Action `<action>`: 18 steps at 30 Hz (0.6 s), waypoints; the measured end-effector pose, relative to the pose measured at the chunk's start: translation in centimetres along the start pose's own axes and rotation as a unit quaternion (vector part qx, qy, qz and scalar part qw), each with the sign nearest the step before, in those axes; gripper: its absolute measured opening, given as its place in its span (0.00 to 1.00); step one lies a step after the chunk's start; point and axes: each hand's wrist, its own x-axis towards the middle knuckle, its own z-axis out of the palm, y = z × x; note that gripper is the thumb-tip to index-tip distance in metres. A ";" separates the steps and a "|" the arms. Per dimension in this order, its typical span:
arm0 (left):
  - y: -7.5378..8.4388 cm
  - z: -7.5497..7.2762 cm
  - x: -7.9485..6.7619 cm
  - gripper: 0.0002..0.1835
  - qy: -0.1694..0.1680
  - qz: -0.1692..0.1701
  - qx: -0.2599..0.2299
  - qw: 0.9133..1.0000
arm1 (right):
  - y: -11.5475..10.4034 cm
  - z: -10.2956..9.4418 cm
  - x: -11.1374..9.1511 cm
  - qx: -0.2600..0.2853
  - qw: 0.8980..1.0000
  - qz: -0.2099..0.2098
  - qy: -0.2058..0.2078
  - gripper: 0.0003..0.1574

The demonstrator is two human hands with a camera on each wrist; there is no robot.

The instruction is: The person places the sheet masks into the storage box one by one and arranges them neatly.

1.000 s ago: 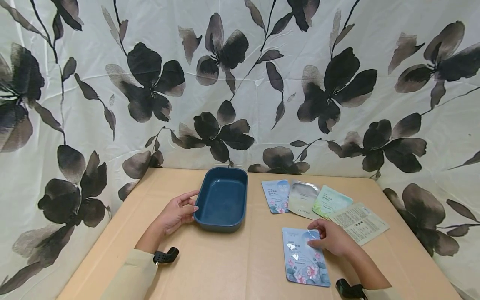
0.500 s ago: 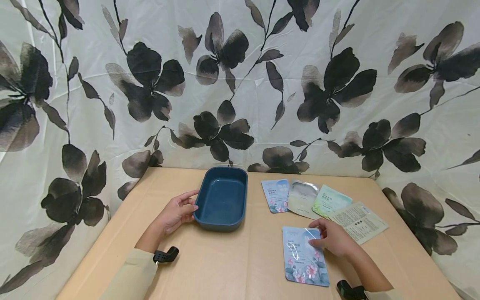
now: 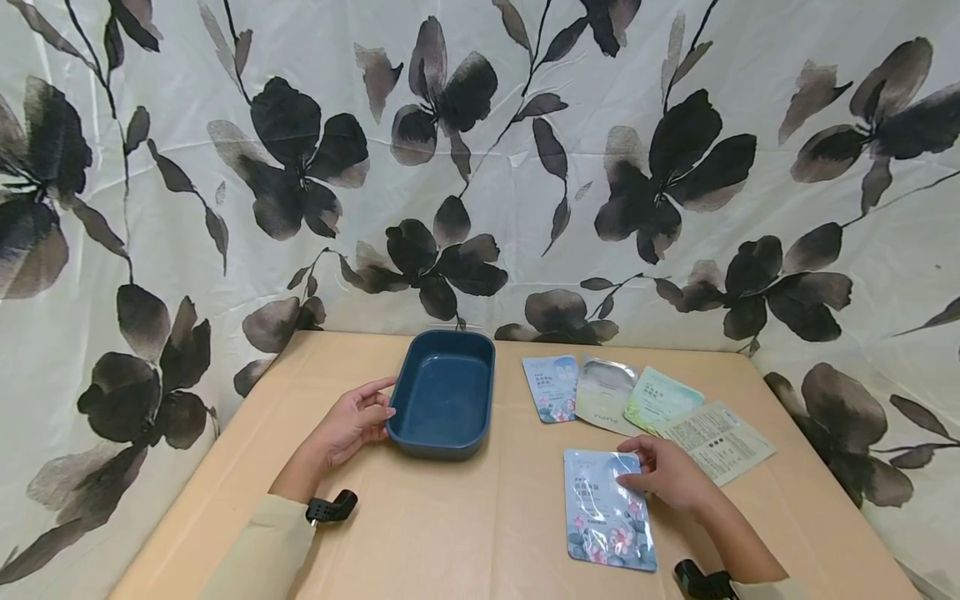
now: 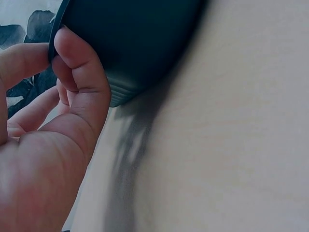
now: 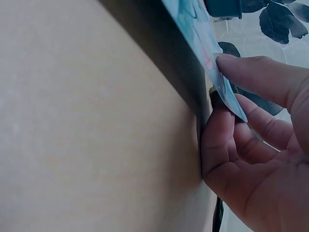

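Observation:
A deep rectangular blue dish stands at the table's back left of centre. My left hand holds it by its left side; in the left wrist view the thumb lies against the wall near the rim, with the fingers on the other side. Nearer the front right, my right hand pinches the right edge of a flat blue sachet with pink flowers printed on it. From the right wrist, the sachet's edge shows between thumb and fingers, tilted off the tabletop with a shadow beneath.
Behind the right hand lie a smaller blue sachet, a silver pouch, a green sachet and a pale printed packet, partly overlapping. A floral cloth hangs behind the tan table.
Both hands keep their holds on the dish and the sachet. The whole head view has shifted very slightly upward in the picture.

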 end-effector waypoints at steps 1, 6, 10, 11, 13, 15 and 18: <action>0.0 0.0 0.0 0.35 0.001 0.000 -0.002 1.000 | 0.1 0.0 0.0 0.003 1.000 0.002 0.001 0.33; 0.0 -0.1 0.1 0.36 0.002 0.000 -0.005 1.000 | 0.2 0.0 0.1 0.018 1.000 0.011 0.004 0.31; 0.0 -0.1 0.1 0.36 0.000 0.002 -0.005 1.000 | 0.3 0.0 0.2 0.035 0.999 0.007 -0.001 0.32; 0.0 -0.1 0.0 0.36 0.000 0.003 -0.005 1.000 | 0.3 0.0 0.2 0.039 0.999 0.006 -0.001 0.32; 0.0 -0.1 0.0 0.36 0.000 0.004 -0.006 1.000 | 0.3 0.0 0.2 0.045 0.999 0.002 -0.002 0.32; 0.0 -0.1 0.0 0.37 0.001 0.005 -0.006 1.000 | 0.3 0.1 0.2 0.050 0.999 0.003 -0.004 0.32; 0.0 0.0 -0.1 0.37 0.001 0.005 -0.006 1.000 | 0.4 0.1 0.1 0.054 0.998 0.011 -0.004 0.33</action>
